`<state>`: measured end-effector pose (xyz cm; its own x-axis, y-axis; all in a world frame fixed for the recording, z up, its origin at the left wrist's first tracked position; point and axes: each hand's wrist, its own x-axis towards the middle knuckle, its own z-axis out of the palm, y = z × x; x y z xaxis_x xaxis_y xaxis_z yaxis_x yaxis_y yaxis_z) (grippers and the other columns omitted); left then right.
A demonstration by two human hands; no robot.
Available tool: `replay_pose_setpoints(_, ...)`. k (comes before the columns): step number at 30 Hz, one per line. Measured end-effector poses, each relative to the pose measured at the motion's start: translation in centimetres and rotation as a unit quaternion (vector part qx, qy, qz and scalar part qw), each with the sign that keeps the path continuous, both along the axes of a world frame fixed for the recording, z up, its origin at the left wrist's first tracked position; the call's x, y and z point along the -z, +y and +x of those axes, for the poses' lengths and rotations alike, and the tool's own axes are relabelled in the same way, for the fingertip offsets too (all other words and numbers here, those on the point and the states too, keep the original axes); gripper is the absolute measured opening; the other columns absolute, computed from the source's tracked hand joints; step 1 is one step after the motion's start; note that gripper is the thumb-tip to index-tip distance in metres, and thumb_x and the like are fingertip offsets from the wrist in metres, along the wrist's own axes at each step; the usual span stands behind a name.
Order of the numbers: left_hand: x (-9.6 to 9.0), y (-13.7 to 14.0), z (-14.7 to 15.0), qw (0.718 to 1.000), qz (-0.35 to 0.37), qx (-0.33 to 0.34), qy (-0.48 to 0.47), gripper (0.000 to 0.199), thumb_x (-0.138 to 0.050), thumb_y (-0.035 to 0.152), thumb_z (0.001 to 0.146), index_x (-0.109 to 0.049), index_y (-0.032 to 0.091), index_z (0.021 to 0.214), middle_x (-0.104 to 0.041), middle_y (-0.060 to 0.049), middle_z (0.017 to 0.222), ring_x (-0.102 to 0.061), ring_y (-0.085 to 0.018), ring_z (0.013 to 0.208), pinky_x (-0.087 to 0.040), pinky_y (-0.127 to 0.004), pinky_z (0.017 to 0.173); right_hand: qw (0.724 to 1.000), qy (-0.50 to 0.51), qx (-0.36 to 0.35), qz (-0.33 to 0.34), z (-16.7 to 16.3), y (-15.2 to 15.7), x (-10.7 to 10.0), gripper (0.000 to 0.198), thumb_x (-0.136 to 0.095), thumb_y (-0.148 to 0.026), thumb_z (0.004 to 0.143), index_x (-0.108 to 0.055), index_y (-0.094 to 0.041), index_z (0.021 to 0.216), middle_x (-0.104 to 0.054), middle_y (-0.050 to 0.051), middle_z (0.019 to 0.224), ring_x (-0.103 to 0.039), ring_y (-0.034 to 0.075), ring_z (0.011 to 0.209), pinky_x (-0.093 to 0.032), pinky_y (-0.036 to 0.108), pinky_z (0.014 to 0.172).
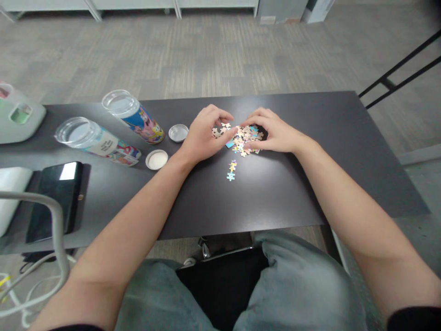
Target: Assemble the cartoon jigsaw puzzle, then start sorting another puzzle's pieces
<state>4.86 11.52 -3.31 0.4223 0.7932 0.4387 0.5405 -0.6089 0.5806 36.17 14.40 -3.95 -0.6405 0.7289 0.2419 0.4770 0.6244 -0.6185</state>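
A loose pile of small jigsaw puzzle pieces [246, 136] lies on the dark table, many with their plain side up and some showing blue or yellow. My left hand [208, 131] curves around the pile's left side, thumb and fingers apart, the thumb reaching over the pieces. From the right, my right hand [272, 131] cups the other side with thumb and fingers spread, its fingertips touching the pieces. Closer to me, a light blue puzzle piece [230, 176] lies next to a yellow puzzle piece [233, 165]; whether they are joined I cannot tell.
Two clear-topped printed canisters [146, 123] [112, 146] stand left of my hands, near a silver lid [178, 133] and a white-lined lid [157, 159]. Farther left are a black tablet-like device [55, 197], a white case [20, 112] and a grey cable [57, 220]. The table's front edge [241, 231] runs above my lap.
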Motion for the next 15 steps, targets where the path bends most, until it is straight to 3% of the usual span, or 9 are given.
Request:
replay_pose_setpoints(1, -0.2, -0.6, -0.6, 0.999, 0.005, 0.027, 0.036, 0.050, -0.097, 0.053, 0.107, -0.081, 0.027, 0.146, -0.082, -0.013, 0.147, -0.075, -0.036, 0.136, -0.058, -0.055, 0.126, 1.000, 0.010, 0.005, 0.005, 0.1, 0.1, 0.0, 0.075, -0.092, -0.089, 0.096, -0.092, -0.032, 0.144, -0.079, 0.016, 0.142, -0.073, 0.048, 0.139, -0.056, 0.076, 0.134)
replay_pose_setpoints(3, -0.5, -1.7, -1.7, 0.987, -0.018, 0.109, 0.115, 0.107, -0.113, 0.077, 0.084, -0.070, 0.033, 0.172, -0.070, -0.017, 0.174, -0.064, -0.047, 0.160, -0.046, -0.064, 0.139, 1.000, 0.025, 0.012, 0.009, 0.1, 0.3, 0.1, 0.065, -0.087, -0.081, 0.102, -0.092, -0.030, 0.142, -0.082, 0.016, 0.139, -0.076, 0.046, 0.135, -0.060, 0.073, 0.129)
replay_pose_setpoints(5, -0.3, -2.3, -2.4, 0.979, -0.025, 0.135, 0.153, 0.137, -0.118, 0.083, 0.074, -0.057, 0.034, 0.187, -0.057, -0.021, 0.190, -0.052, -0.053, 0.175, -0.037, -0.067, 0.147, 0.999, 0.034, 0.012, 0.007, 0.0, 0.3, 0.2, 0.058, -0.085, -0.074, 0.105, -0.092, -0.029, 0.142, -0.083, 0.017, 0.139, -0.078, 0.044, 0.131, -0.064, 0.070, 0.123)
replay_pose_setpoints(7, 0.0, -2.3, -2.6, 0.978, -0.025, 0.129, 0.162, 0.129, -0.112, 0.078, 0.087, -0.052, 0.031, 0.191, -0.056, -0.023, 0.192, -0.051, -0.052, 0.177, -0.038, -0.066, 0.147, 0.999, 0.039, 0.015, 0.001, -0.1, 0.4, 0.1, 0.052, -0.085, -0.066, 0.107, -0.092, -0.029, 0.143, -0.085, 0.016, 0.138, -0.080, 0.042, 0.124, -0.066, 0.067, 0.118)
replay_pose_setpoints(10, 0.3, -1.8, -2.1, 0.981, -0.023, 0.110, 0.155, 0.082, -0.090, 0.062, 0.111, -0.063, 0.029, 0.181, -0.066, -0.020, 0.182, -0.061, -0.047, 0.169, -0.043, -0.063, 0.142, 0.998, 0.053, 0.031, -0.004, -0.1, 0.5, 0.0, 0.045, -0.082, -0.056, 0.107, -0.092, -0.030, 0.142, -0.087, 0.013, 0.130, -0.080, 0.036, 0.112, -0.069, 0.061, 0.111)
replay_pose_setpoints(12, 0.3, -1.4, -1.5, 0.984, -0.022, 0.097, 0.151, 0.058, -0.079, 0.053, 0.118, -0.070, 0.028, 0.171, -0.072, -0.018, 0.175, -0.067, -0.044, 0.161, -0.046, -0.061, 0.136, 0.997, 0.068, 0.043, -0.006, -0.2, 0.5, 0.0, 0.041, -0.079, -0.051, 0.107, -0.093, -0.030, 0.140, -0.088, 0.011, 0.126, -0.080, 0.034, 0.107, -0.070, 0.059, 0.107)
replay_pose_setpoints(15, 0.3, -0.6, -0.3, 0.988, -0.012, 0.065, 0.143, 0.044, -0.073, 0.045, 0.120, -0.077, 0.024, 0.159, -0.078, -0.018, 0.162, -0.072, -0.042, 0.149, -0.051, -0.059, 0.126, 0.996, 0.075, 0.054, -0.008, -0.1, 0.5, -0.1, 0.036, -0.077, -0.052, 0.109, -0.094, -0.031, 0.133, -0.090, 0.011, 0.121, -0.081, 0.033, 0.103, -0.071, 0.059, 0.106)
